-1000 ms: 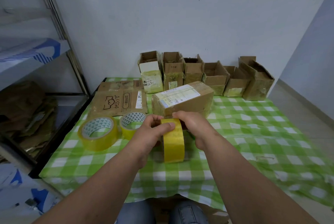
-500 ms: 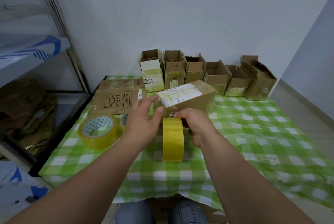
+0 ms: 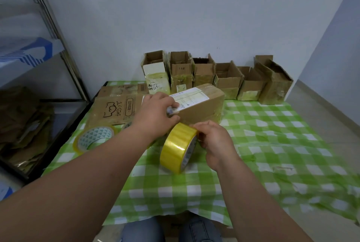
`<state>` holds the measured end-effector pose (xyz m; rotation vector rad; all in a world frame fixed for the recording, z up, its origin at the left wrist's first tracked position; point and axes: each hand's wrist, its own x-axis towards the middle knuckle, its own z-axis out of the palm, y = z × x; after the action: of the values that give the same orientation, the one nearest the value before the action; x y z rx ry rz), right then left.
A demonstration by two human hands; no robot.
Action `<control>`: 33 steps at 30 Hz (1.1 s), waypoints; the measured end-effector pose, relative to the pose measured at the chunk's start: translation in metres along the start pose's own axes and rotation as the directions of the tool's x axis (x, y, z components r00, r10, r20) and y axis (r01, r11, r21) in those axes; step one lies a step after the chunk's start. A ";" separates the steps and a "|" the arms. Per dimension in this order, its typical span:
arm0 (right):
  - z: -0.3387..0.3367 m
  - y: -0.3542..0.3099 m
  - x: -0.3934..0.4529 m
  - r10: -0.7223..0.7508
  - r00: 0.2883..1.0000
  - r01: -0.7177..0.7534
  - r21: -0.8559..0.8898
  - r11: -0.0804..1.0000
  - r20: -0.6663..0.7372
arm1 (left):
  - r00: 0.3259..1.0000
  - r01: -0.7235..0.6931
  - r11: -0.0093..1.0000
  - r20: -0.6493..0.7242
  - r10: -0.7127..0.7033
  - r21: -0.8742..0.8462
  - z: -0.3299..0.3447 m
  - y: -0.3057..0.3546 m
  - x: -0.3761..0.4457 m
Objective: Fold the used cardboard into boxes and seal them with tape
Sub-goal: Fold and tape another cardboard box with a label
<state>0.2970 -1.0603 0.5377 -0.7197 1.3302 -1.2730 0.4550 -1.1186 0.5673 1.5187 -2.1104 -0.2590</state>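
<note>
Head view, only one. Box [image 3: 196, 105] lies closed on its side mid-table, label up. Left hand [image 3: 155, 114] is at the box's near-left end, fingers curled over the top edge, thumb on the end face; it seems to pin a tape end there, but the tape itself is too clear to confirm. Right hand [image 3: 213, 141] is just in front of the box, fingers curled round the yellow roll [image 3: 178, 147]; the roll stands on edge, tilted, just clear of the box's near face.

Step, as I read it: start the seal strip. To do it well: keep the left thumb hard on the tape end, pull the roll away along the seam under steady tension, run it flat over the flap joint, avoid wrinkles. The box looks light, so it may slide if the left hand eases off.

Relative to the box: second roll [image 3: 93, 138] left and nearer, partly behind the left forearm. Flat cardboard [image 3: 115, 109] directly left. Row of open boxes [image 3: 228, 79] behind, against the wall. Table [image 3: 272, 144] carries a green check cloth, creased to the right. Metal shelf [image 3: 64, 62] far left holds more cardboard.
</note>
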 end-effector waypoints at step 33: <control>0.015 -0.002 -0.004 0.008 0.999 -0.016 0.227 0.974 0.033 | 0.991 -0.135 0.990 0.025 0.134 0.032 -0.004 -0.020 0.000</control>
<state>0.3118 -1.0615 0.5437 -0.5680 1.1382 -1.3722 0.4736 -1.1249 0.5620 1.3906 -2.2345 -0.1946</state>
